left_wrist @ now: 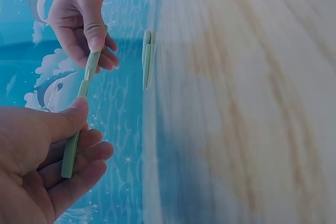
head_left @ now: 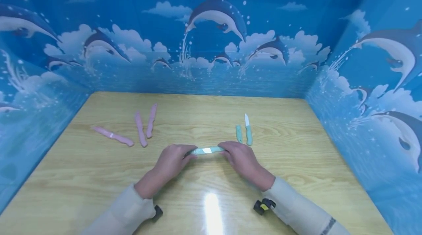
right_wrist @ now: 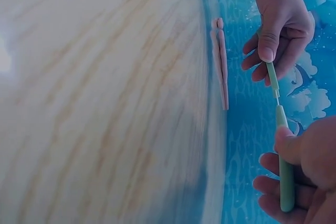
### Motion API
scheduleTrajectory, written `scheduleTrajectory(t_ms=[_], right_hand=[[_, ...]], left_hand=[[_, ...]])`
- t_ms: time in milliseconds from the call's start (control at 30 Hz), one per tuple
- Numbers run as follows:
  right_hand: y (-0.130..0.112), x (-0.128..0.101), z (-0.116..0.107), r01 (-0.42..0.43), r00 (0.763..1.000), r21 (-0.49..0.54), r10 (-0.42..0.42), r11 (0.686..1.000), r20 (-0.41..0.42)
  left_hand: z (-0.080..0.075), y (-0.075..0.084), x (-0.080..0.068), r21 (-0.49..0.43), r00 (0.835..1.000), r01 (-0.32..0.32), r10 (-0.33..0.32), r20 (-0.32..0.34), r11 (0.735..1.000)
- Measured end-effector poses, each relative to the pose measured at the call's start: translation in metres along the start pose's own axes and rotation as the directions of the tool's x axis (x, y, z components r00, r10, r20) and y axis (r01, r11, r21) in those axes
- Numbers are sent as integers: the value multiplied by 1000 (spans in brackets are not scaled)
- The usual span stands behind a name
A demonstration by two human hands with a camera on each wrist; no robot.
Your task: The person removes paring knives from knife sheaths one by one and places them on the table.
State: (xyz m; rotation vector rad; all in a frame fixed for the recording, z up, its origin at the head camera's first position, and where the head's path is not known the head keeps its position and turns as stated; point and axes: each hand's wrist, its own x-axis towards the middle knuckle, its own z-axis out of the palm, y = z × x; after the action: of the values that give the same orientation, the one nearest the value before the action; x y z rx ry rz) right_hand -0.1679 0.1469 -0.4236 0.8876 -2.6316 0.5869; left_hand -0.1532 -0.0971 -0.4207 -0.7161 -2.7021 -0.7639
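Note:
Over the middle of the table, a green knife (head_left: 215, 149) and its green sheath (head_left: 197, 151) are held end to end, with a short stretch of bare blade showing between them. My left hand (head_left: 171, 160) pinches the sheath between thumb and fingers. The handle is gripped by my right hand (head_left: 240, 158), as the right wrist view also shows with the handle (right_wrist: 286, 182) lying across the curled fingers. The blade's tip is hidden inside the sheath. Just beyond my right hand lie a second green knife (head_left: 248, 134), its blade bare, and a separate green sheath (head_left: 239, 133).
Several pink knives lie at the left of the wooden table (head_left: 184, 117): one slanted knife (head_left: 113, 136) with a pale band at its middle, and two others (head_left: 140, 128) side by side. A blue dolphin-print curtain (head_left: 204, 77) encloses the back and sides.

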Motion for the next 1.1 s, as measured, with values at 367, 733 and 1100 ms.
scheduleTrajectory(t_ms=[367, 733, 1100], right_hand=[[1, 0, 1, -13, 1000, 23, 12, 1000, 5], [2, -2, 0, -43, 999, 51, 42, 998, 11], [3, -3, 1, -49, 999, 53, 49, 997, 8]], left_hand=[[1, -2, -1, -14, 1000, 29, -29, 6, 999], [0, -1, -1, -19, 997, 69, -68, 27, 997], [1, -2, -2, -19, 992, 120, -119, 29, 993]])
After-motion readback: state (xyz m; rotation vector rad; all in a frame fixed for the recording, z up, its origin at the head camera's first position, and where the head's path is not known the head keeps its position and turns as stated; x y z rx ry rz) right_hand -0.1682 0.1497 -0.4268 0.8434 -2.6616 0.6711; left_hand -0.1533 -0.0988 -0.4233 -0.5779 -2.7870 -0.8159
